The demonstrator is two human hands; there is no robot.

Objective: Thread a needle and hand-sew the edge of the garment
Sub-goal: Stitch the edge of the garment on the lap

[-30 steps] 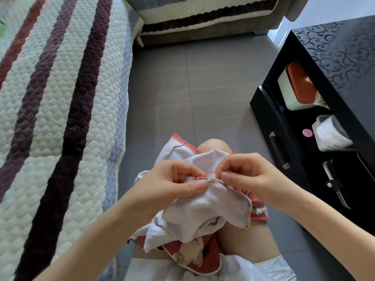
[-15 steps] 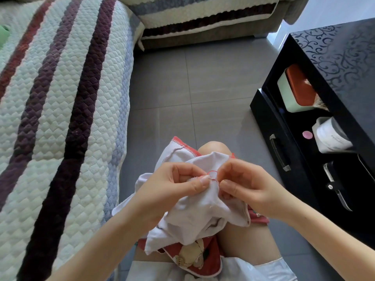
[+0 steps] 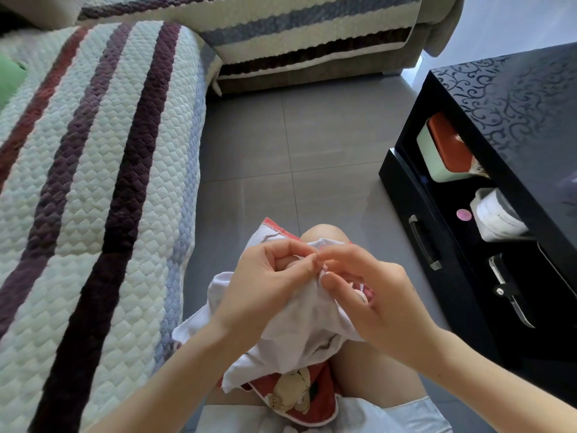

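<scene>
A small white garment [image 3: 299, 326] with red trim and a cartoon print lies bunched over my knee. My left hand [image 3: 265, 285] grips a fold of its edge between thumb and fingers. My right hand [image 3: 371, 295] pinches the fabric edge just to the right, its fingertips meeting those of the left hand near a thin needle [image 3: 316, 254]. The needle is barely visible between the fingertips, and I cannot make out any thread.
A quilted striped sofa cover [image 3: 93, 182] fills the left side. A black cabinet [image 3: 515, 120] stands at the right with an open shelf holding a red-lidded box [image 3: 443, 148], a white roll [image 3: 496, 217] and a folding knife [image 3: 512, 295]. Grey floor tiles [image 3: 296, 145] lie ahead.
The view has tilted down a little. My right hand has shifted up and left along the edge, and both hands' fingertips now meet at the top of the fold.
</scene>
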